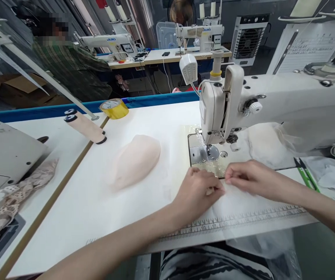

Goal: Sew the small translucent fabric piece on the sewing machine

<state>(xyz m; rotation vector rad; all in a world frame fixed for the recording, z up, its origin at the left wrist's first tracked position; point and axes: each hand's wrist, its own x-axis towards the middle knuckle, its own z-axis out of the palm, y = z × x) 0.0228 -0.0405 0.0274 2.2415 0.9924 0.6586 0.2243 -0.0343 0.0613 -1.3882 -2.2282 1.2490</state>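
My left hand is closed in a pinch just in front of the sewing machine's needle plate. Close to its right, my right hand pinches too, fingertips almost meeting the left ones. Between and below them lies thin, sheer white fabric, its edge at my fingertips; it veils part of the printed ruler. The white sewing machine stands over the plate, its needle above the fabric-free metal. A pale pink moulded cup piece rests on the table left of my hands.
Thread spools and a yellow tape roll lie at the back left. Green-handled snips and folded cream fabric are on the right. Patterned lace lies at far left. A person sits at another machine beyond.
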